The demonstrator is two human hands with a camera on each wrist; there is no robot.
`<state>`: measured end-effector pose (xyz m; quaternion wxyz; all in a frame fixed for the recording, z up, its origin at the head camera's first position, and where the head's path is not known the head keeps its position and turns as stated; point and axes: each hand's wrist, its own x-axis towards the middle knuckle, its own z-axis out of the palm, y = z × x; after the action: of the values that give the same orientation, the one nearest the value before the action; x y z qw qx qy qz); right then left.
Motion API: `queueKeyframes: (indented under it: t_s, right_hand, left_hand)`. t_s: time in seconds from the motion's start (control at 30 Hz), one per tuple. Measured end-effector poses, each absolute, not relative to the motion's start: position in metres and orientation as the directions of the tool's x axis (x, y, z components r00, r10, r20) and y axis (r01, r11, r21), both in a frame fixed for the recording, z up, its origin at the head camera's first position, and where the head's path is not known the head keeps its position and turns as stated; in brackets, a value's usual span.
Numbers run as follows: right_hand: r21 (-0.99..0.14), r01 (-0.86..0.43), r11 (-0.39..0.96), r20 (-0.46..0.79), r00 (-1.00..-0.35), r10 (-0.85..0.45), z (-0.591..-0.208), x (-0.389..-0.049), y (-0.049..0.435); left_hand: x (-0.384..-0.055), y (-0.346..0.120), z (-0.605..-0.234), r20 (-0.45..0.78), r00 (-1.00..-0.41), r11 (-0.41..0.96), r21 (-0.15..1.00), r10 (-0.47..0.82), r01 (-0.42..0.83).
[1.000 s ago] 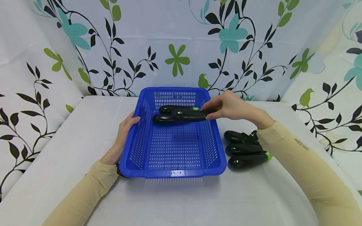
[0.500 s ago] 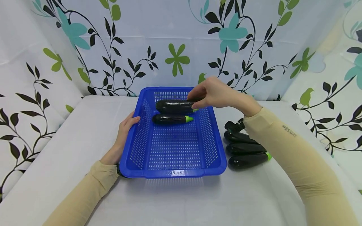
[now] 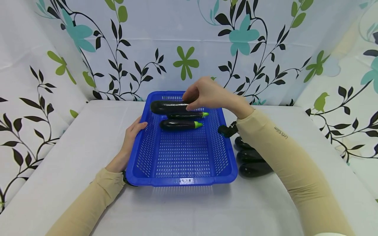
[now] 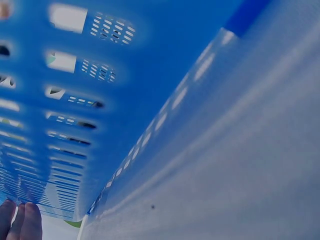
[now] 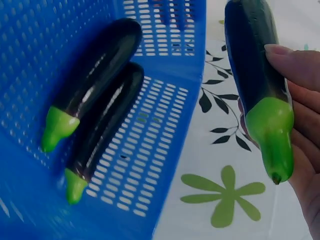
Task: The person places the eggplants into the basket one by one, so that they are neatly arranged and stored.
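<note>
My left hand (image 3: 130,139) holds the left rim of a blue plastic basket (image 3: 183,182), its thumb over the edge. In the left wrist view its fingertips (image 4: 31,220) lie along the basket's outer side. Between thumb and fingers, my right hand (image 3: 208,93) grips a dark eggplant (image 3: 166,107) near its green stem end, over the back of the basket. The right wrist view shows this eggplant (image 5: 254,55) raised above the rim. Below it, one thin eggplant (image 3: 183,116) and another eggplant (image 3: 176,124) lie side by side inside the basket.
Three more eggplants (image 3: 254,169) lie in a stack of rows on the white table (image 3: 177,213) right of the basket, partly hidden by my right sleeve (image 3: 283,157). A printed cloth (image 3: 165,29) with leaves and flowers hangs behind the table.
My right hand has lifted the upper eggplant off the others and carried it left and toward the back. The left hand and basket have stayed in place.
</note>
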<state>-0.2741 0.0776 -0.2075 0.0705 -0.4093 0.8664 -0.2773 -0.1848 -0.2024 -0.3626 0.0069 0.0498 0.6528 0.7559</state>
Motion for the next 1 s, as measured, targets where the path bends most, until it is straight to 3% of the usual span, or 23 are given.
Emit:
queueKeyframes:
  t_s: [1.0]
  right_hand:
    - [-0.580,-0.576,0.576,-0.038,-0.687,-0.725,-0.272,-0.295,0.052]
  left_hand:
    - [-0.178,-0.201,-0.355,0.038,-0.996,-0.148,0.989,0.081,0.026]
